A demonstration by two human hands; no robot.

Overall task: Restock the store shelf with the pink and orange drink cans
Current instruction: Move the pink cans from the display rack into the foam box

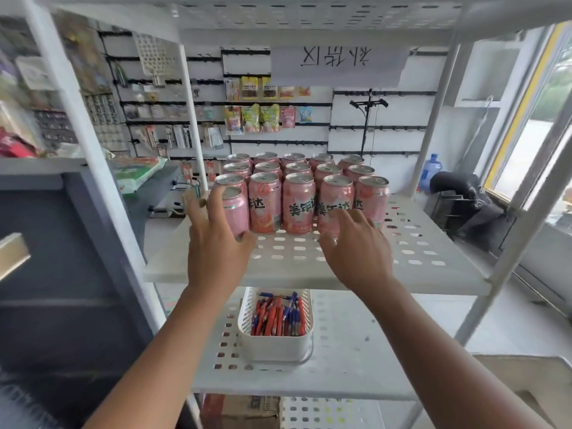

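The left hand [216, 252] gripped a pink can [236, 209] at the front left corner of the can block [298, 202]; the right hand [356, 249], open, was just before that block. A careless push might topple it.

Reaching forward with both bare forearms, up from the lower corners of the view and converging toward the middle. Gripping a pink can [236, 212] with the left hand [216, 252]: fingers wrapped round its left side, thumb pressed low on its right. Holding the right hand [359, 252] loose, back toward the camera, fingers spread and slightly bent, fingertips [360, 222] ahead of the palm; touching anything or not, hard to tell.
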